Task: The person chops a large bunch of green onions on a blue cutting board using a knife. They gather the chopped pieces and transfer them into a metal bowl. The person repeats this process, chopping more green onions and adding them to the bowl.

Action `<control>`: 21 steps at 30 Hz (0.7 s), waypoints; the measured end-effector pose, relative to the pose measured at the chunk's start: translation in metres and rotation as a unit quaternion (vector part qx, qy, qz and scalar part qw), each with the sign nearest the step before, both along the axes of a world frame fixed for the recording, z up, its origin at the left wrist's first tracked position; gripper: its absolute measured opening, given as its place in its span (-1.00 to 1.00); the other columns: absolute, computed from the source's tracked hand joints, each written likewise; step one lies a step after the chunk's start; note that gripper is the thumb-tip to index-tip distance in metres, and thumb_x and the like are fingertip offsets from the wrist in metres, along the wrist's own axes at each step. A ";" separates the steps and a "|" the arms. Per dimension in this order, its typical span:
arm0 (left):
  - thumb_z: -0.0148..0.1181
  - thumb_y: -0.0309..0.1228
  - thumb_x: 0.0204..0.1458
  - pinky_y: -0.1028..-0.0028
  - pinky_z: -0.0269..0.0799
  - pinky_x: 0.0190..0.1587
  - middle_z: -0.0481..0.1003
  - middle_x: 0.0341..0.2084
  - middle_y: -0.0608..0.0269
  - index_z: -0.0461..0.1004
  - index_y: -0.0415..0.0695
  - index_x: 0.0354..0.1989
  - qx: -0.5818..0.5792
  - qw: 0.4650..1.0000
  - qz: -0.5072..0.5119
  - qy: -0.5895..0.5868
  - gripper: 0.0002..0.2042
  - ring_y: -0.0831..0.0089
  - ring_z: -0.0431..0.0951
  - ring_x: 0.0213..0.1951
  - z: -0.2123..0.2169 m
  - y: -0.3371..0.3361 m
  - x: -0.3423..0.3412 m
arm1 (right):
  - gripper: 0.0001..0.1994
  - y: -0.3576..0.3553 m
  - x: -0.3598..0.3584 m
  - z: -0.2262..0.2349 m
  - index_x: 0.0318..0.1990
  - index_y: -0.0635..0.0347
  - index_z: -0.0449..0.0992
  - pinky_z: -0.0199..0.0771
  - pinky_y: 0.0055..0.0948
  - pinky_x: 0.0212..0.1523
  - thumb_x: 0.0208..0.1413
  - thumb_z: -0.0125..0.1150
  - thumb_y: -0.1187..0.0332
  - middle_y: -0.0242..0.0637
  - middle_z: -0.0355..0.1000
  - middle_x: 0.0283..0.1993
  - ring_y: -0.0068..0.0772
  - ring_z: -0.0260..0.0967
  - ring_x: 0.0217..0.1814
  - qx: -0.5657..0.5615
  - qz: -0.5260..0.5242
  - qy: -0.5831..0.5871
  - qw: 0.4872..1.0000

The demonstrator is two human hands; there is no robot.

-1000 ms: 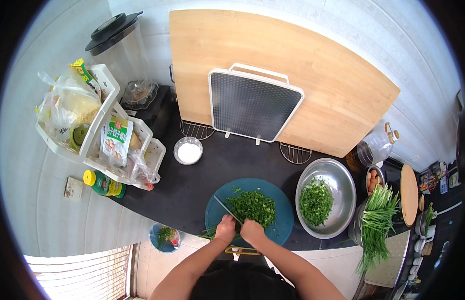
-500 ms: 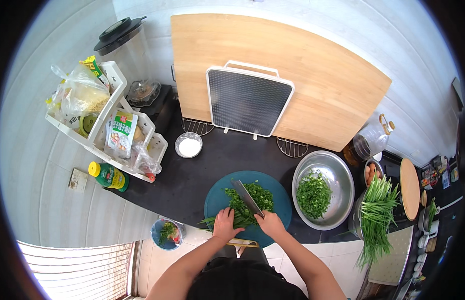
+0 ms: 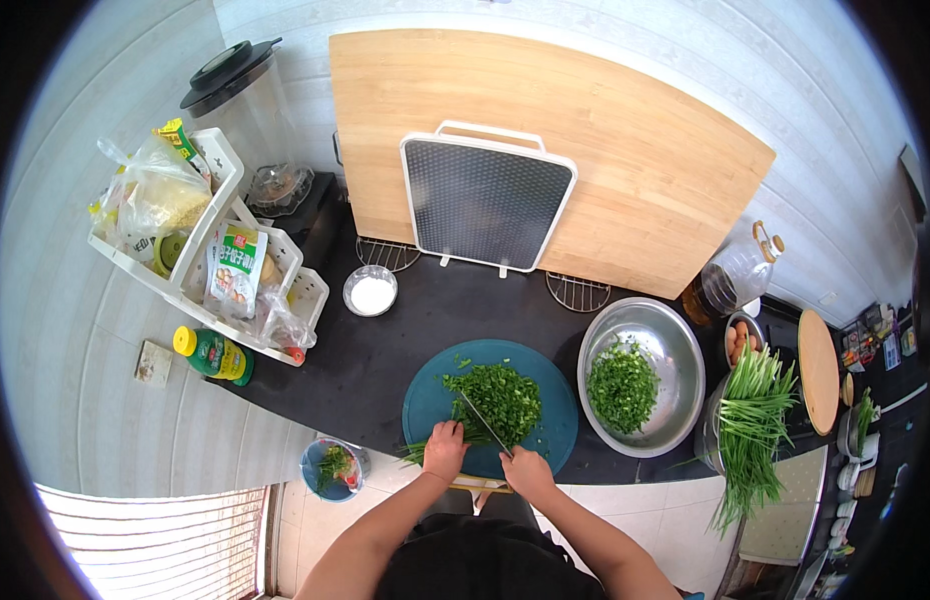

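A round teal cutting board (image 3: 560, 415) lies at the counter's front edge. My right hand (image 3: 527, 473) is closed round the handle of a kitchen knife (image 3: 482, 418), whose blade stands nearly edge-on at the heap of chopped green chives (image 3: 510, 393). Just left of the blade, my left hand (image 3: 445, 451) presses a bundle of uncut chives (image 3: 413, 452) against the board, fingers bent over it. To the right of the board, a steel bowl (image 3: 684, 350) contains more chopped chives (image 3: 623, 388).
Long whole chives (image 3: 753, 420) hang over a container at the right, near a bowl of eggs (image 3: 742, 338). A small bowl of white powder (image 3: 371, 294) is behind the board. A yellow-capped green bottle (image 3: 215, 357) and white rack (image 3: 320, 292) stand left. A bin (image 3: 315, 478) sits below.
The knife blade has turned from a slanted, broad-side position to nearly edge-on, closer to my left hand. My right hand has shifted slightly left and down. The whole view has moved a little.
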State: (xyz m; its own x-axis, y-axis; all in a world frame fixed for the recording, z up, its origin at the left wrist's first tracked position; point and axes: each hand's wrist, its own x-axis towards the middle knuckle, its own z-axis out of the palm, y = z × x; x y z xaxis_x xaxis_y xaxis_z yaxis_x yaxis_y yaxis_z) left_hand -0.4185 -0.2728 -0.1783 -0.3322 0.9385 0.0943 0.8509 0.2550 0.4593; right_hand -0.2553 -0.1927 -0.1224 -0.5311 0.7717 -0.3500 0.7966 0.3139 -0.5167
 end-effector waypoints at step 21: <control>0.04 -0.52 -0.07 0.42 0.43 -0.26 0.35 -0.39 0.16 0.44 -0.32 -0.24 0.063 0.993 -0.035 0.089 -0.79 0.25 0.37 -0.21 -0.019 0.004 -0.003 | -0.66 0.014 -0.001 0.003 -0.44 0.30 0.43 0.41 -0.02 -0.31 0.12 0.00 0.16 0.11 0.43 -0.48 0.19 0.40 -0.35 -0.031 -0.003 -0.012 0.999</control>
